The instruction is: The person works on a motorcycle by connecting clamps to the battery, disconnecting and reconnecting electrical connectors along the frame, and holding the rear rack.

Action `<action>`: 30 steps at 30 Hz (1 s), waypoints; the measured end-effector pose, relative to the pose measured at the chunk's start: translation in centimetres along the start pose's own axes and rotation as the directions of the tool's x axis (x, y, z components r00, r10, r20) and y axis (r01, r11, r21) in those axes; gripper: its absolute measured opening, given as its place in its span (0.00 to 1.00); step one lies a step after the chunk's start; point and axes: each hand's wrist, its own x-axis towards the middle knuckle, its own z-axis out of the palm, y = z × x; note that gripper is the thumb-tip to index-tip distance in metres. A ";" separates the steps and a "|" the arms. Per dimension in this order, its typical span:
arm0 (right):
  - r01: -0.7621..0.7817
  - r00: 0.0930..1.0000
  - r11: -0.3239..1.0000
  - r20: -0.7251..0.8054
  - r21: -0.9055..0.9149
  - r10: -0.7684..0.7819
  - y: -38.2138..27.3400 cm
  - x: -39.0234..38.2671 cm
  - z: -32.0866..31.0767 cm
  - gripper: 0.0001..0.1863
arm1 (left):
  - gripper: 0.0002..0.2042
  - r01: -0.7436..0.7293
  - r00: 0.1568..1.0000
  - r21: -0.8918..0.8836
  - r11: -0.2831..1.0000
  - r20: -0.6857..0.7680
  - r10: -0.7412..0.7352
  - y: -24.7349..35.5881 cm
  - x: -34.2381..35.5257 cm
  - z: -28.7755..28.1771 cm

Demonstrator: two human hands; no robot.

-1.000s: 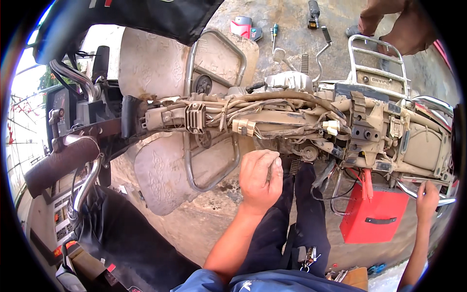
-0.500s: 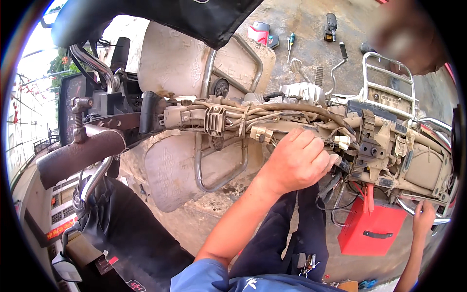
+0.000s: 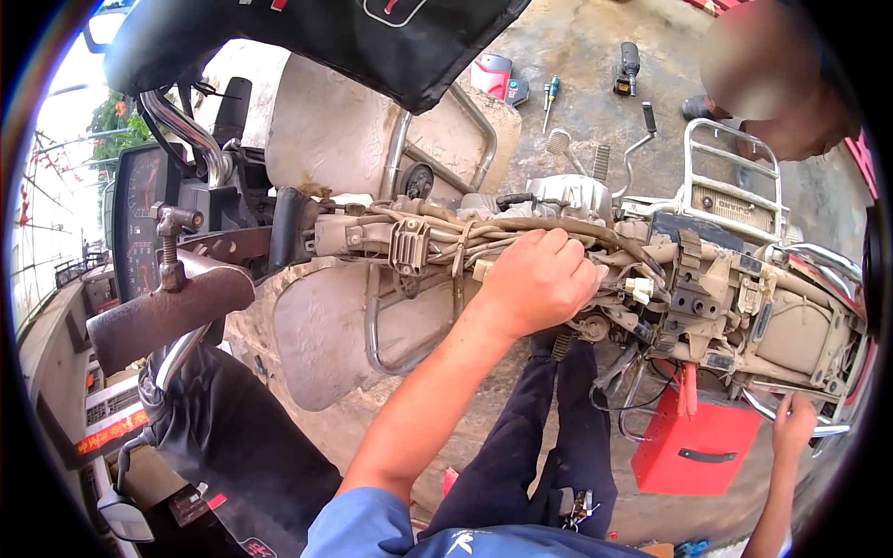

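My left hand (image 3: pixel 544 279) is closed over the dusty wiring harness (image 3: pixel 502 223) along the middle of a stripped motorcycle frame; whatever its fingers hold is hidden. A pale connector (image 3: pixel 637 289) sits just to its right, and a finned metal part (image 3: pixel 407 246) to its left. My right hand (image 3: pixel 793 423) is closed on the chrome side rail (image 3: pixel 830 430) at the rear, beside a red box (image 3: pixel 696 446) with a black handle. A rusty tube with a threaded bolt (image 3: pixel 167 307) is at the handlebar end.
Beyond the frame, a red-and-grey tool (image 3: pixel 493 79), a screwdriver (image 3: pixel 549 102) and a black tool (image 3: pixel 626 70) lie on the concrete. A co-worker (image 3: pixel 791 112) is at the top right by the rear rack (image 3: pixel 730 167). A black cover (image 3: pixel 307 46) overhangs the top left.
My left hand has risen from below the frame onto the wiring harness. The co-worker has leaned further into view, and the view has shifted slightly. My right hand stays at the rail.
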 end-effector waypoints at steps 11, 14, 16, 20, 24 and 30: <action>-0.038 0.999 0.998 0.034 -0.051 0.040 -2.3 1.1 -1.2 0.12 | 0.12 0.037 0.983 0.085 0.996 0.176 -0.051 0.1 0.9 -0.3; -0.049 0.998 0.997 0.032 -0.060 0.051 -2.5 1.3 -1.9 0.12 | 0.10 0.049 0.970 0.081 0.996 0.233 -0.067 0.5 1.3 -0.5; -0.043 0.999 0.998 0.029 -0.048 0.045 -2.3 1.2 -2.0 0.12 | 0.09 0.033 0.967 0.115 0.993 0.246 -0.061 0.7 1.7 -0.1; -0.028 0.999 0.998 0.014 -0.053 0.029 -2.2 1.2 -2.7 0.12 | 0.09 0.075 0.964 0.112 0.991 0.247 -0.101 1.4 2.7 -0.1; 0.007 1.000 1.000 -0.006 0.007 -0.007 -2.0 1.8 -1.4 0.11 | 0.12 0.081 0.928 0.172 0.982 0.346 -0.138 1.6 2.8 -0.6; -0.026 1.000 0.998 -0.013 -0.058 0.026 -1.2 1.1 -2.5 0.12 | 0.13 0.086 0.889 0.164 0.983 0.432 -0.150 2.0 2.9 0.7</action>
